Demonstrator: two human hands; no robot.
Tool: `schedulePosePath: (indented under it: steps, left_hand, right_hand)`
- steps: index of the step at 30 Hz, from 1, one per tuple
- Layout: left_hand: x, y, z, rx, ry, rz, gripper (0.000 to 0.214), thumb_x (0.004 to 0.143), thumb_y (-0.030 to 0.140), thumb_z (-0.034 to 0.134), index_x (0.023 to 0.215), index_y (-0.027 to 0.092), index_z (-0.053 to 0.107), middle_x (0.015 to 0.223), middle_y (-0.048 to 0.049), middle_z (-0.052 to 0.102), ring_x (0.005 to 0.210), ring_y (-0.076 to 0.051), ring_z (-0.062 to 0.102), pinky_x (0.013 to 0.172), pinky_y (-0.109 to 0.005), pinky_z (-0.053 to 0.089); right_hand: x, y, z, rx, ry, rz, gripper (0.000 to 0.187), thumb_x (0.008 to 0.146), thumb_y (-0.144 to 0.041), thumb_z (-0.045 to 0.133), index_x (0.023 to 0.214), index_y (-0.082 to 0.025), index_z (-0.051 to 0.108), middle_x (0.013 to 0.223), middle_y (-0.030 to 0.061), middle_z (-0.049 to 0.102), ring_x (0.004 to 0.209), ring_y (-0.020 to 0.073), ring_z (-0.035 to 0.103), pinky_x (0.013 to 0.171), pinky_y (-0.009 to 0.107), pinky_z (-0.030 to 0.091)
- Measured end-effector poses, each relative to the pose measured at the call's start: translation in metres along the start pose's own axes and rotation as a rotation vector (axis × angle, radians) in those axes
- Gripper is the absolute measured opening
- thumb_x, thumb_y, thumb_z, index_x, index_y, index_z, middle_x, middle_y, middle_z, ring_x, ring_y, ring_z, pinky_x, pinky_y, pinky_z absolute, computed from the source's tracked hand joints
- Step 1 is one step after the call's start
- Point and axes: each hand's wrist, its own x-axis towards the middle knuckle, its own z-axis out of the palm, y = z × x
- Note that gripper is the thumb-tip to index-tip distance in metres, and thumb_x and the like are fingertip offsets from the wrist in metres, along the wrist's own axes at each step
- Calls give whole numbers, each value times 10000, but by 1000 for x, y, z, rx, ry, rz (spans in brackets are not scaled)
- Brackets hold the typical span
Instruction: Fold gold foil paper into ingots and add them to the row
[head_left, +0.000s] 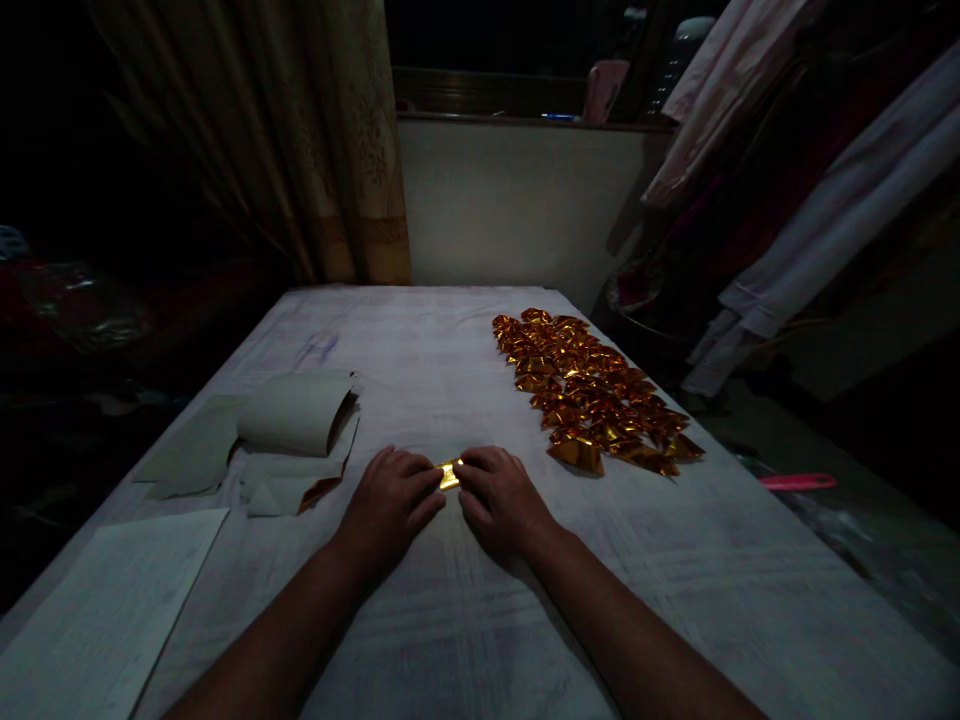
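Weak light is falling on the table (480,340) ahead of the left hand (390,505) and right hand (501,498). Gold foils (592,395) right of them are glinting. The far surroundings are sinking into black, and the edges are bowing.

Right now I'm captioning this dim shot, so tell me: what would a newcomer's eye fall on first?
The glinting heap of folded gold foils on the right of the table, bright against the dark room. Next, the left hand and right hand at the near middle, pinching one foil piece between them. Grey paper sheets lie to their left.
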Motion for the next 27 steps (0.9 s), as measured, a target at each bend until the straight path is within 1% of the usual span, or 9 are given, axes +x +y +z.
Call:
schedulePosePath:
  steps: [2,5,8,12,15,19,21,24,27]
  left_hand:
    - [6,-3,-4,52,-8,78,130,913,262,651,1021,221,710,1009,-53,728,942,-236,641,948,-463,463]
    - [13,-5,-5,138,-30,172,79,926,229,624,948,200,694,931,-60,738,869,-233,654,874,-431,483]
    - [13,-5,-1,216,-27,226,106,952,201,571,956,181,675,879,-65,739,805,-230,672,876,-449,490]
    - [10,-4,4,270,36,263,116,955,159,535,946,166,650,864,-64,734,780,-230,677,884,-462,499]
    - [8,-3,5,244,72,243,134,957,146,514,910,176,636,850,-60,727,770,-221,667,869,-447,501]
    - [7,0,5,174,87,184,167,971,182,511,860,195,634,812,-48,707,761,-210,644,808,-397,497]
    - [6,0,6,124,88,142,165,975,216,522,877,200,654,827,-46,707,782,-210,640,783,-379,491]
    - [4,-2,6,43,77,39,165,970,308,561,950,221,700,905,-47,714,838,-217,638,779,-376,487]
    - [4,-6,6,-13,58,-44,172,962,342,587,952,245,730,927,-43,706,867,-222,628,779,-376,479]
  right_hand:
    - [1,2,0,-10,-7,-16,286,821,-130,632,1085,-216,700,1198,73,662,1108,240,570,948,399,439]
    - [3,4,-1,-15,-28,-27,294,822,-140,645,1100,-222,696,1197,66,661,1100,229,571,951,390,444]
    - [5,5,-2,-8,-41,-10,298,815,-140,663,1094,-235,703,1194,58,664,1101,222,571,959,383,446]
    - [4,3,-1,1,-15,23,296,824,-175,696,1112,-240,700,1205,64,670,1118,230,576,963,394,449]
    - [3,-1,1,4,28,34,229,864,-194,701,1086,-249,713,1169,53,694,1086,223,598,950,392,446]
    - [3,-4,2,-12,68,49,103,934,-222,652,976,-255,740,1044,32,728,994,194,625,882,358,451]
    - [2,-4,3,-13,80,54,100,940,-226,644,939,-245,742,1006,35,729,974,193,626,866,353,454]
    - [1,-3,5,20,90,59,107,926,-195,638,909,-233,737,975,42,721,957,197,620,860,346,468]
    - [1,-3,5,61,97,66,136,916,-158,618,880,-230,728,950,41,710,933,198,610,842,330,476]
